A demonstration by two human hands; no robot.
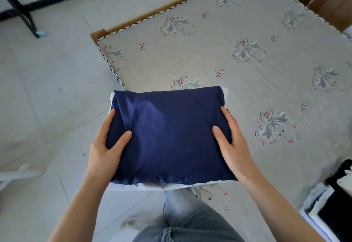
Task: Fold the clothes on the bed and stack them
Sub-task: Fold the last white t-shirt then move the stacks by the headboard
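Head view, looking down over near corner of bed (238, 66).

Folded navy garment (169, 135) held between both hands, over near left corner of mattress, partly overhanging tiled floor (47, 89). Cannot tell whether resting on mattress or lifted clear. White layer (144, 186) visible under navy fabric along near edge and at both far corners; cannot tell if separate garment or lining.

Left hand (106, 144): clamped on left edge of garment, thumb on top surface, fingers curled round edge and underneath, mostly hidden. Right hand (232, 142): same grip mirrored on right edge, thumb on top, index finger lying along edge, remaining fingers out of sight below. Neither hand spread flat.

Mattress cover pale grey-beige with printed floral and strawberry motifs, bare across middle and far side. Stack of black and white clothes (335, 207) at lower right edge of frame, on bed, well apart from navy garment. Leg in light jeans (186, 220) below garment, beside bed edge. Black metal frame leg (22, 11) on floor, far left.
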